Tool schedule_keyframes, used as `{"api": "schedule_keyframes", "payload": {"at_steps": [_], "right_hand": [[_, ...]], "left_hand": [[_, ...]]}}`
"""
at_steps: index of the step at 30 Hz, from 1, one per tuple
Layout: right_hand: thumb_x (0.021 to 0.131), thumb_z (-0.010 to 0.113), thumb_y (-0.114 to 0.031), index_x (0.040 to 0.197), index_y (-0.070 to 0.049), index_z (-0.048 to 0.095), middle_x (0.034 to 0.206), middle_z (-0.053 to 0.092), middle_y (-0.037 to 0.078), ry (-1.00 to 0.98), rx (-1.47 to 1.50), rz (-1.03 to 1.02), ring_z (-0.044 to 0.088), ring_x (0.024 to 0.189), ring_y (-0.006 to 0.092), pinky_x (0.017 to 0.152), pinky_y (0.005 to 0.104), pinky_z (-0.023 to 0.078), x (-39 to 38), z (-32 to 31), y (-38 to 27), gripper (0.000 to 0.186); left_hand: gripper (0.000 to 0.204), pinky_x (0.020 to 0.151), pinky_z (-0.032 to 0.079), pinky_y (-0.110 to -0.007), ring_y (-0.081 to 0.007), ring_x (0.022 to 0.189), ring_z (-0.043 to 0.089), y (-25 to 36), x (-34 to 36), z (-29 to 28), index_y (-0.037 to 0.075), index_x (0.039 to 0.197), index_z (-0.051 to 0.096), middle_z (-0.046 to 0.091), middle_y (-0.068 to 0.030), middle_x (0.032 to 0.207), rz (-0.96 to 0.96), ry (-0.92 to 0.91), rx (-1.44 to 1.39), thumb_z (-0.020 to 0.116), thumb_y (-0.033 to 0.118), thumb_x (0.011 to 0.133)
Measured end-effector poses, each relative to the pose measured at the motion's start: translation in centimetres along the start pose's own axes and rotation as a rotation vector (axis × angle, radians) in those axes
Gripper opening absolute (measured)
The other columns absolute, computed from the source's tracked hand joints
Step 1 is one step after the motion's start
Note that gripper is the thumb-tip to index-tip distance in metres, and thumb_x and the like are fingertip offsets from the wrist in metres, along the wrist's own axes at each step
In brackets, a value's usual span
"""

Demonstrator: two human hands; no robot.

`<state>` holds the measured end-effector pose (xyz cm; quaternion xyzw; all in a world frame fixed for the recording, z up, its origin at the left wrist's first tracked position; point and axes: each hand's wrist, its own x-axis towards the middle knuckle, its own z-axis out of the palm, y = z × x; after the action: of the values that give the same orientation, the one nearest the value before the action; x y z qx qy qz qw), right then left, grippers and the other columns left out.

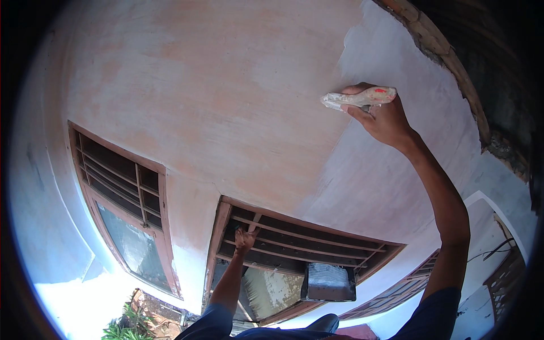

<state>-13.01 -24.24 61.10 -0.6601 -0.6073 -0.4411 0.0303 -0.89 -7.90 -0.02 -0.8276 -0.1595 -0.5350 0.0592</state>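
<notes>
Up at the wall (243, 96), my right hand (388, 122) is closed around the handle of a plastering trowel (362, 97). The handle is smeared white with a red patch at its end, and the blade is mostly hidden. The trowel is close to the border between the patchy pinkish surface and a paler, whitish coat (385, 56). Lower down, my left hand (245, 240) grips a wooden bar (256, 222) of the window vent. A black tray (306, 289) with white paste (330, 276) in it rests at the window, right of my left arm.
A second barred window (120, 175) with a glass pane stands at left. Rough roof edging (447, 51) runs along the upper right. Green plants (127, 326) and brickwork lie below left. Another slatted window (391, 294) and an archway (498, 209) appear at lower right.
</notes>
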Motion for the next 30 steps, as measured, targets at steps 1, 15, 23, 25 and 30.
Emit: {"api": "schedule_keyframes", "payload": {"at_steps": [1, 15, 23, 25, 30], "right_hand": [[0.075, 0.065, -0.011, 0.094, -0.002, 0.062, 0.085, 0.065, 0.011, -0.016, 0.005, 0.042, 0.062, 0.075, 0.0233, 0.068, 0.0308, 0.049, 0.8, -0.3, 0.2, 0.022], [0.076, 0.066, -0.018, 0.095, -0.001, 0.062, 0.088, 0.065, 0.011, 0.376, -0.746, -0.179, 0.063, 0.078, 0.0237, 0.069, 0.0336, 0.048, 10.0, -5.0, 7.7, 0.026], [0.073, 0.066, -0.013, 0.093, -0.006, 0.064, 0.085, 0.064, 0.01, -0.161, 0.223, -0.005, 0.061, 0.074, 0.0246, 0.067, 0.0336, 0.049, -0.8, 3.4, -1.9, 0.021], [0.074, 0.066, -0.018, 0.095, -0.003, 0.064, 0.084, 0.065, 0.013, -0.053, 0.183, 0.015, 0.062, 0.074, 0.0257, 0.068, 0.0328, 0.049, 0.8, 2.4, 0.7, 0.025], [0.077, 0.063, -0.023, 0.091, 0.0, 0.063, 0.074, 0.064, 0.01, 0.085, -0.329, 0.406, 0.062, 0.066, 0.0202, 0.062, 0.0302, 0.048, 8.2, -5.7, 4.3, 0.027]], "left_hand": [[0.024, 0.058, 0.043, -0.04, -0.0341, 0.068, 0.049, -0.2, -0.2, 0.3, 0.038, 0.109, 0.056, 0.047, -0.0194, 0.076, 0.002, 0.0, 0.004, 0.053, 0.039, 0.085], [0.027, 0.058, 0.047, -0.04, -0.0361, 0.069, 0.052, 0.7, 0.2, -0.6, 0.03, 0.111, 0.055, 0.051, -0.0237, 0.079, 0.043, 0.047, -0.014, 0.056, 0.032, 0.084], [0.032, 0.06, 0.046, -0.04, -0.034, 0.066, 0.05, -0.7, -0.3, 0.1, 0.034, 0.115, 0.053, 0.049, -0.0218, 0.074, 0.06, 0.106, 0.085, 0.051, 0.025, 0.085], [0.032, 0.06, 0.046, -0.04, -0.034, 0.066, 0.051, -0.1, 0.2, 0.2, 0.034, 0.115, 0.053, 0.049, -0.021, 0.072, 0.075, 0.089, 0.067, 0.051, 0.025, 0.084], [0.032, 0.059, 0.044, -0.041, -0.0326, 0.065, 0.048, -0.7, -0.3, 0.0, 0.035, 0.114, 0.054, 0.047, -0.0198, 0.072, 0.066, 0.062, 0.022, 0.05, 0.024, 0.084]]}}
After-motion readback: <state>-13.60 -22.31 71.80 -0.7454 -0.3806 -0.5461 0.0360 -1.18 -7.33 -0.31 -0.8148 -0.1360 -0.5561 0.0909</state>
